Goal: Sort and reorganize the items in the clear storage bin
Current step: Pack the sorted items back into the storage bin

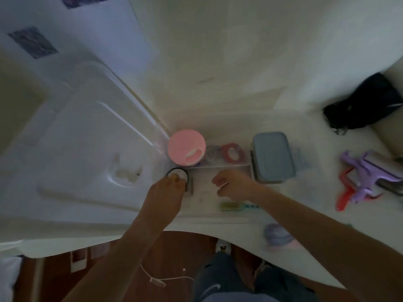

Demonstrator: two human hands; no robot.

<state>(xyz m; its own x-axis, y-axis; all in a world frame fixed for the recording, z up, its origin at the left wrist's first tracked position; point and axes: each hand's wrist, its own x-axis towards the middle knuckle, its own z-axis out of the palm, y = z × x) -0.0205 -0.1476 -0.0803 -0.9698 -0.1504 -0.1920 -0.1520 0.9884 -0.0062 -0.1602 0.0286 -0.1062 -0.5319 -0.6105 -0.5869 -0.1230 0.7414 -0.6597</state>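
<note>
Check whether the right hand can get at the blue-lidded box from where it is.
Probably yes: the blue-lidded box sits just beside the right hand, with nothing visible between them, though that hand seems to pinch something small and white.

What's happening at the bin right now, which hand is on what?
A person is working inside the clear plastic storage bin on the white table. The left hand holds a small round black-rimmed object at the bin's left end. The right hand pinches a small white item, too blurred to identify. The round pink lidded container and grey-blue rectangular box sit in the bin.
</note>
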